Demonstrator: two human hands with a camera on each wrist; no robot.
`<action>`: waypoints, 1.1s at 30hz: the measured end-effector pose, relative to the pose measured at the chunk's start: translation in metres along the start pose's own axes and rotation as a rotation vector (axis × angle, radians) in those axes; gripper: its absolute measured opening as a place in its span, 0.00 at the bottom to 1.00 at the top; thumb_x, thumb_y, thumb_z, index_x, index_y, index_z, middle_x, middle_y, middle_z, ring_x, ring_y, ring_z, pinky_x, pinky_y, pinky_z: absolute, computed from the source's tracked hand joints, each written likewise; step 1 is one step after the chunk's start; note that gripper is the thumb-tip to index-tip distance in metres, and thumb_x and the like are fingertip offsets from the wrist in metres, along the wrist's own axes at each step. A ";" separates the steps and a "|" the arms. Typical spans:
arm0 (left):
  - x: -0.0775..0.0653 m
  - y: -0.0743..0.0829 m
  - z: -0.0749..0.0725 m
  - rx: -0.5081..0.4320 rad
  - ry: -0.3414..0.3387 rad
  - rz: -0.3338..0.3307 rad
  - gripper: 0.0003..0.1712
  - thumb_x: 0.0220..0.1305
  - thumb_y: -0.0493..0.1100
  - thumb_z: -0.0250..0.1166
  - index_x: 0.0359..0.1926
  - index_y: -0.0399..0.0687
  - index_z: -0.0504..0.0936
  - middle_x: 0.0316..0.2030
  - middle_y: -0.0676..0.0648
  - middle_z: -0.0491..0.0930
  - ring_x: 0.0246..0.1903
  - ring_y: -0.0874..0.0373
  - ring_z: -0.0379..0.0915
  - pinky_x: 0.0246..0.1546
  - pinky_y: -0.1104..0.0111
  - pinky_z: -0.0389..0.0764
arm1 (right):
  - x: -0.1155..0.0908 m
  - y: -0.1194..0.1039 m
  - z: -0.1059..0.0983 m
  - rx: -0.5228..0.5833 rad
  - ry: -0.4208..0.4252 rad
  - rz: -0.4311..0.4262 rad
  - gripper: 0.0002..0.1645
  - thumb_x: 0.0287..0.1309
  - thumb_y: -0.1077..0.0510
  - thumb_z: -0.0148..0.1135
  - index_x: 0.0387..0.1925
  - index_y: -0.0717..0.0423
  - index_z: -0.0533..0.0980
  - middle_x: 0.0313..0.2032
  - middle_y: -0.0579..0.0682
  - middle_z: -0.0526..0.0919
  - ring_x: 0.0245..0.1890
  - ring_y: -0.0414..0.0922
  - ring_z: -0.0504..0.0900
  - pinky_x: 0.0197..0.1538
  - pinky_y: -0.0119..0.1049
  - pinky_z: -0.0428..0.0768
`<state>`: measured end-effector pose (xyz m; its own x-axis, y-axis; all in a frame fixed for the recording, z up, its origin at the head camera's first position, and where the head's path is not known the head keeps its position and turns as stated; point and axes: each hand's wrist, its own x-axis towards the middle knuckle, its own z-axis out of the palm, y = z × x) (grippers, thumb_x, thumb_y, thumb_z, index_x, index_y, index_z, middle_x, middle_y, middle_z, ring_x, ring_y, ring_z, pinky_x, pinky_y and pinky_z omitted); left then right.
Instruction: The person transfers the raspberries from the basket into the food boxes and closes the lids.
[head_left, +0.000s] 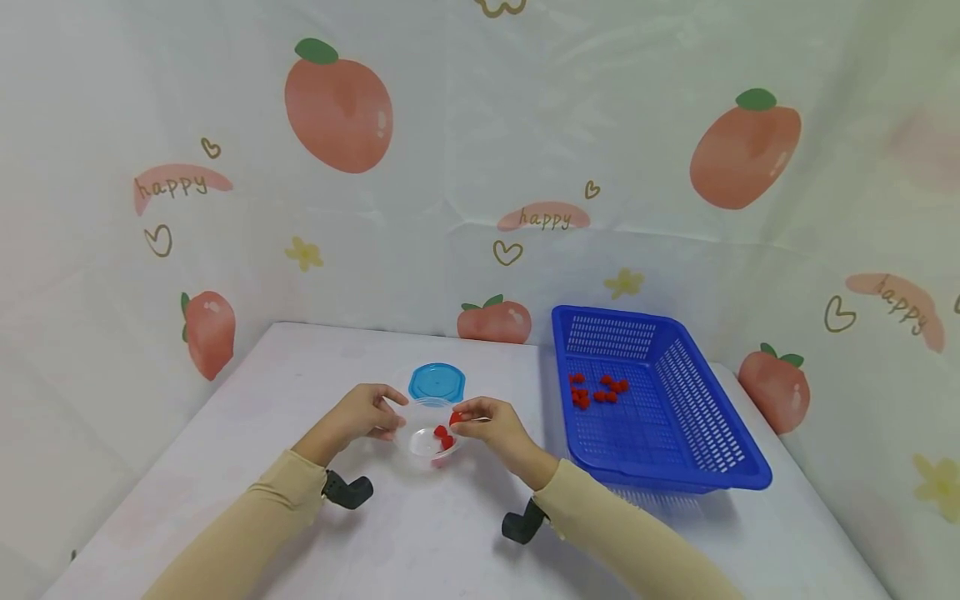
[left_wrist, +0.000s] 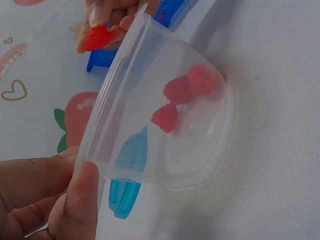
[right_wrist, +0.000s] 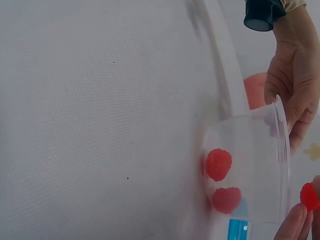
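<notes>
A clear plastic bowl [head_left: 412, 450] stands on the white table. My left hand [head_left: 367, 412] pinches its rim at the left side, thumb [left_wrist: 82, 192] and finger on either side of the edge. Above the opposite side of the rim, my right hand [head_left: 491, 427] holds a raspberry [left_wrist: 98, 38] between its fingertips. Inside the bowl three red raspberries [left_wrist: 177, 90] lie at the bottom, seen through the wall in the left wrist view. Just behind the bowl lies a blue lid [head_left: 437, 382].
To the right, a blue slotted basket [head_left: 660, 467] holds several more raspberries [head_left: 613, 384] towards its left side. A white cloth backdrop [head_left: 450, 167] with printed fruit rises behind the table. Black wrist devices [head_left: 348, 490] hang under both sleeves.
</notes>
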<state>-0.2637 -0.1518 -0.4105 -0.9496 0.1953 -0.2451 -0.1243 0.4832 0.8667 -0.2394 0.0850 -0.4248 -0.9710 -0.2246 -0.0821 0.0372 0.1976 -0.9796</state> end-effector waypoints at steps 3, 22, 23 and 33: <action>0.000 0.000 0.000 -0.002 -0.003 0.000 0.22 0.59 0.32 0.67 0.54 0.32 0.74 0.29 0.43 0.77 0.23 0.58 0.76 0.30 0.70 0.85 | 0.000 0.000 0.000 -0.009 0.003 0.001 0.18 0.53 0.60 0.70 0.45 0.62 0.79 0.40 0.52 0.84 0.38 0.41 0.80 0.49 0.36 0.81; 0.001 0.001 0.001 0.008 0.009 -0.012 0.22 0.58 0.32 0.67 0.54 0.33 0.75 0.29 0.43 0.77 0.23 0.58 0.76 0.30 0.70 0.85 | -0.002 0.000 -0.001 0.011 0.001 -0.003 0.19 0.53 0.61 0.70 0.46 0.64 0.79 0.38 0.51 0.82 0.37 0.40 0.80 0.48 0.34 0.81; 0.001 0.001 0.001 0.005 0.010 -0.013 0.22 0.58 0.32 0.67 0.54 0.33 0.75 0.29 0.43 0.77 0.23 0.58 0.76 0.30 0.70 0.85 | -0.002 0.001 -0.001 0.013 0.001 -0.003 0.19 0.53 0.62 0.70 0.46 0.64 0.79 0.37 0.50 0.82 0.36 0.40 0.79 0.47 0.33 0.81; 0.002 0.002 0.000 0.003 0.004 -0.019 0.22 0.59 0.32 0.66 0.55 0.32 0.75 0.30 0.43 0.77 0.23 0.57 0.77 0.30 0.70 0.84 | 0.000 0.001 -0.001 0.001 0.007 0.011 0.21 0.54 0.63 0.69 0.49 0.68 0.77 0.37 0.51 0.81 0.36 0.40 0.78 0.47 0.32 0.80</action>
<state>-0.2656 -0.1505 -0.4090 -0.9483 0.1828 -0.2594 -0.1410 0.4896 0.8605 -0.2397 0.0863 -0.4256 -0.9722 -0.2155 -0.0911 0.0476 0.1993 -0.9788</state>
